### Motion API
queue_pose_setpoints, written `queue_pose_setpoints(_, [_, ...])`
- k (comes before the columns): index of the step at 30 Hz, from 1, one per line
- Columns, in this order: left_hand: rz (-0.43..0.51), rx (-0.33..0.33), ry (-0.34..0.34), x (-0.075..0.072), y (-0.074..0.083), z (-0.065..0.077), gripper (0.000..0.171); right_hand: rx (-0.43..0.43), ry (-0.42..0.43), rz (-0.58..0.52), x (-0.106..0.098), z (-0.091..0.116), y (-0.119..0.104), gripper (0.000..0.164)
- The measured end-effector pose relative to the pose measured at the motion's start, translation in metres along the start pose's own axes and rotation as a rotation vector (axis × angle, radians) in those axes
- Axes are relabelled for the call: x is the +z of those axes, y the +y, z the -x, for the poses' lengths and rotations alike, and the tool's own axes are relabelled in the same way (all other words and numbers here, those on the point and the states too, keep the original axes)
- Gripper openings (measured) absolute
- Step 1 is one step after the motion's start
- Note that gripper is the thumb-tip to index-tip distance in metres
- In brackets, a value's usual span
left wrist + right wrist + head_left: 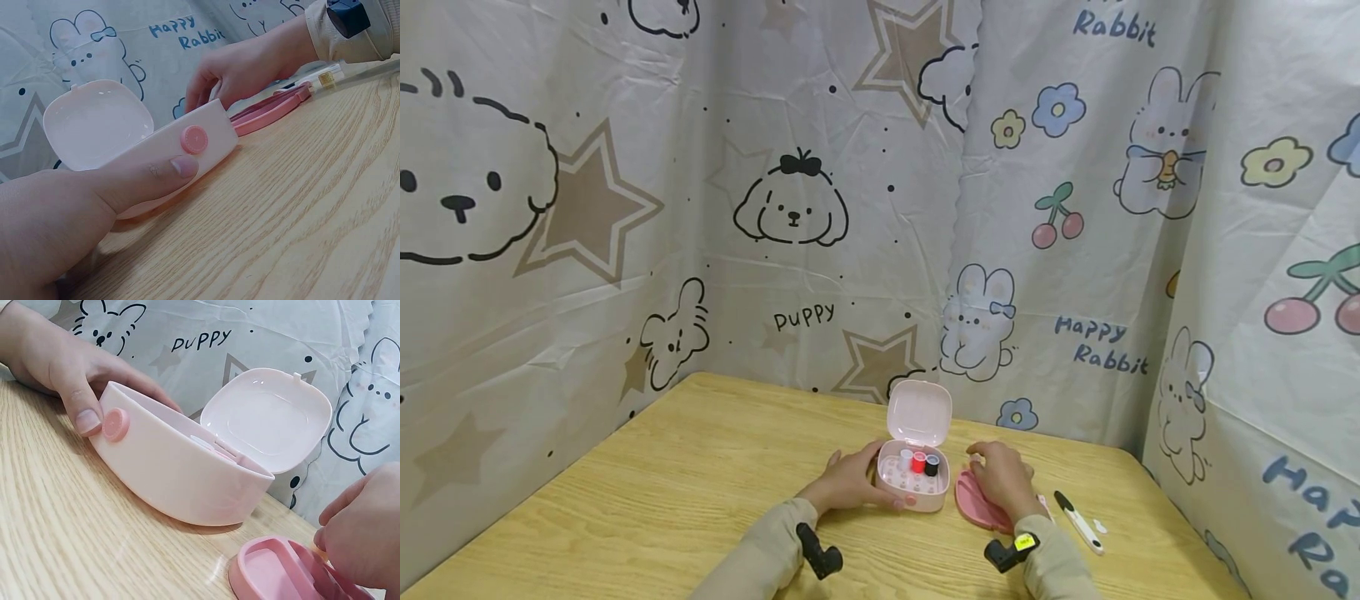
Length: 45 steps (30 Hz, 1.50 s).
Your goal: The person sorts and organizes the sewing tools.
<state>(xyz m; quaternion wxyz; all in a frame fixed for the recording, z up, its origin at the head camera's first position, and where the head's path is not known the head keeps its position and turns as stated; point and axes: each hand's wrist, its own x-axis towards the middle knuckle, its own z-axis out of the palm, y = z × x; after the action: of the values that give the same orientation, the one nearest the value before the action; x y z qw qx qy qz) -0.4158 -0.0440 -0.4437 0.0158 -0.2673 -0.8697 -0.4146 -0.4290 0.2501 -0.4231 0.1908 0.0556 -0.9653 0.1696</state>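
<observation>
Pale pink box, one, standing on a wood-grain table; places below are given from this box, as the head view shows it. Lid, of matching colour, raised open at the box's back edge. Round pink button, ribbed, fixed to the box's front wall. Spool-like cylinders, three, side by side within the box toward its back: white, red and black, the white one leftmost. Left hand: gripping the box by its left side, thumb across the front wall with its tip at the button. Right hand: just right of the box, above a pink tray, fingers bent downward; whether they pinch anything cannot be told, though a small patch of orange shows by the fingertips in the right wrist view. Pink tray, divided into recesses, lying just right of the box and partly covered by the right hand. Slender tool, white with a black end, farther right of the box. Small white piece, right of the box beyond that tool, just beside it; kind too small to tell. Printed curtain, with puppies, rabbits, stars and flowers, hanging behind the box.
</observation>
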Motion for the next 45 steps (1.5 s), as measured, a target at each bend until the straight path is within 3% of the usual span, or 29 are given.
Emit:
queue_pose_setpoints(32, [-0.019, -0.012, 0.003, 0.003, -0.008, -0.005, 0.111, 0.004, 0.031, 0.01, 0.004, 0.0, -0.001, 0.02])
queue_pose_setpoints(45, [-0.013, -0.006, 0.005, 0.005, -0.013, -0.007, 0.11, -0.014, 0.119, 0.007, 0.002, 0.0, -0.004, 0.022])
